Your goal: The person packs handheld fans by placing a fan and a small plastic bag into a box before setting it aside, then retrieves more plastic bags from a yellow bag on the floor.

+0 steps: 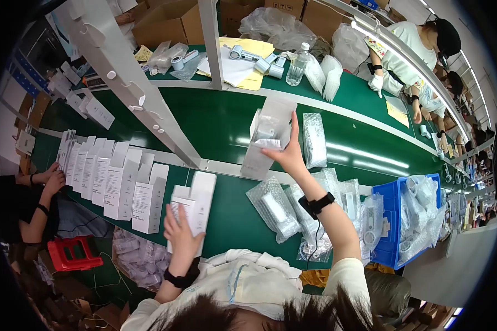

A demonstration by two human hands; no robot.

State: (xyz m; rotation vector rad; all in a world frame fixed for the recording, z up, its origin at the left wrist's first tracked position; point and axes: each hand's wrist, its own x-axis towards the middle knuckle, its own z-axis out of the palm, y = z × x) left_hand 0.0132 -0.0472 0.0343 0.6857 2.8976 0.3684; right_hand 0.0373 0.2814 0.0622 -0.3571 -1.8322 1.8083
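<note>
My left hand (183,236) is at the near edge of the table, its fingers laid over the printed front of an upright white box (203,199) with a raised flap. Farther off, my right hand (289,154) grips an open white carton (258,158) from its right side, fingers and thumb spread around it. Something in clear wrap shows inside that carton, but its kind is hard to make out. Bubble-wrap pouches (274,209) with pale devices lie below my right forearm. One more bubble-wrap pouch (315,139) rests on the green surface to the right of the carton.
Several upright white boxes (143,205) stand in a row at left, near another person's hands (52,179). A blue crate (389,223) of wrapped items is at right. A metal post (132,94) crosses the table. Beyond are a bottle (298,66) and small devices (248,55).
</note>
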